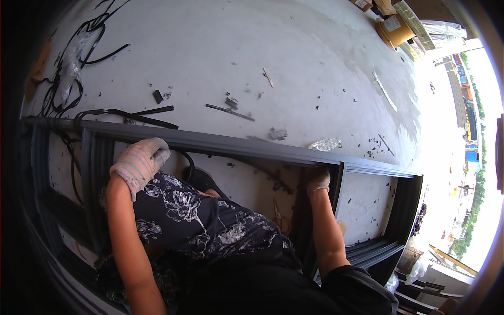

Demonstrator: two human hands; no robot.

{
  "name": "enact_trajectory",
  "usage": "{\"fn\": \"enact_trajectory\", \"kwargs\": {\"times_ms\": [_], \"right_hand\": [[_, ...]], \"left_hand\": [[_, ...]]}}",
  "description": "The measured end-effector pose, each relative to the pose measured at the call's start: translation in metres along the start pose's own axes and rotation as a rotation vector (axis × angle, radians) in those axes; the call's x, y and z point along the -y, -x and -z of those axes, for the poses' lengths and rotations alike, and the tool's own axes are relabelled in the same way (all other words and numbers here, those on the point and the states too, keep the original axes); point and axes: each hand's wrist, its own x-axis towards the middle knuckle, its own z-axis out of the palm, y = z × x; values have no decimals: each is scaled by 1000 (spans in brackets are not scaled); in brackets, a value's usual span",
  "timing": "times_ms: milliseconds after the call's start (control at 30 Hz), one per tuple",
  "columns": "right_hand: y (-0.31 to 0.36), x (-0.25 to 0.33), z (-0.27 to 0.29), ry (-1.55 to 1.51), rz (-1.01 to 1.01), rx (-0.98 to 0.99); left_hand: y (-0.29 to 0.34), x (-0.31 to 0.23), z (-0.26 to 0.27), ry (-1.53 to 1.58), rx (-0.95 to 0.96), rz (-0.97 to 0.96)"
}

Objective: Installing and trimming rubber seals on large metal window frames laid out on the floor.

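Observation:
A long dark grey window or door frame (252, 148) with several crossbars lies across the view, around my legs. My left hand (140, 164), in a striped knit glove, is at the rail's inner edge with its fingers bent together. A black rubber strip (190, 164) curves out from beside those fingertips and seems pinched in them. Farther right, my gloved right hand (319, 182) reaches into the corner where the far rail meets a crossbar (340, 181). Its fingers are in shadow and mostly hidden by the frame.
Tangled black strips (97, 31) and clear plastic wrap (73, 63) lie at far left. Offcuts, crumbs and a crumpled plastic piece (325, 144) litter the concrete floor. Orange-handled scissors (282, 223) lie inside the frame. A yellow bucket (395, 31) stands at far right near a bright opening.

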Motion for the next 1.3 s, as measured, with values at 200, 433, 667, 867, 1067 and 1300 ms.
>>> {"fn": "enact_trajectory", "kwargs": {"times_ms": [200, 433, 667, 867, 1067, 1300], "right_hand": [[-1, -7, -16, -12, 50, -247], [-16, 66, -27, 655, 448, -62], [-25, 75, -57, 656, 528, -176], [-13, 67, -28, 880, 679, -269], [-18, 109, 18, 1154, 728, -603], [-16, 177, 73, 715, 903, -278]], "left_hand": [[2, -1, 0, -21, 29, 20], [8, 5, 2, -44, -21, -24], [19, 9, 4, -42, -42, 45], [17, -6, -11, -223, -52, 3], [122, 3, -20, -58, -291, -399], [232, 45, 15, -20, -785, -94]]}}
